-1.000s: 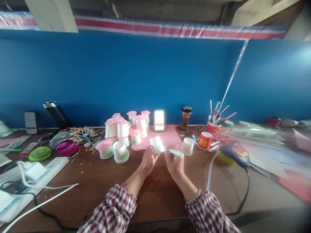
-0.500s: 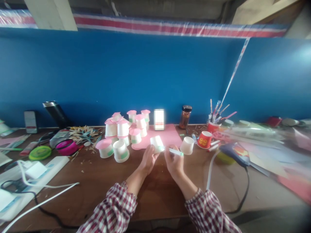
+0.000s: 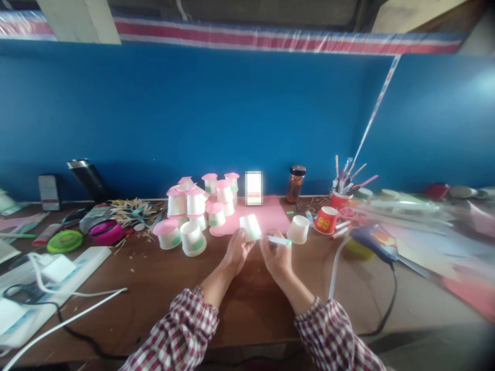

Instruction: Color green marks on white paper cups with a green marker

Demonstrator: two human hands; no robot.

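Observation:
A tilted white paper cup [image 3: 249, 227] is held in my left hand [image 3: 235, 253], the fingers closed around its lower left side. My right hand [image 3: 277, 256] pinches a white marker with a green end [image 3: 279, 240]; its tip end is close to the cup, but whether they touch I cannot tell. Beyond both hands lies a sheet of pink paper [image 3: 266, 208]. Just right of my right hand an upside-down white cup [image 3: 298, 230] stands on the table. To the left are stacked white cups [image 3: 192, 239] with green patches, and several cups with pink paper tops [image 3: 195, 201].
On the right are a red cup [image 3: 326, 220], a brown jar [image 3: 296, 184], a cup of brushes [image 3: 340, 198] and a glue gun [image 3: 373, 242] with its cord. A power strip [image 3: 87, 268] with cables and a pink tape roll [image 3: 107, 232] sit left. A blue partition [image 3: 232, 113] rises behind.
The whole view shifts up slightly. My hands keep nearly the same pose, the cup in the left and the marker in the right, with the marker moving only a little.

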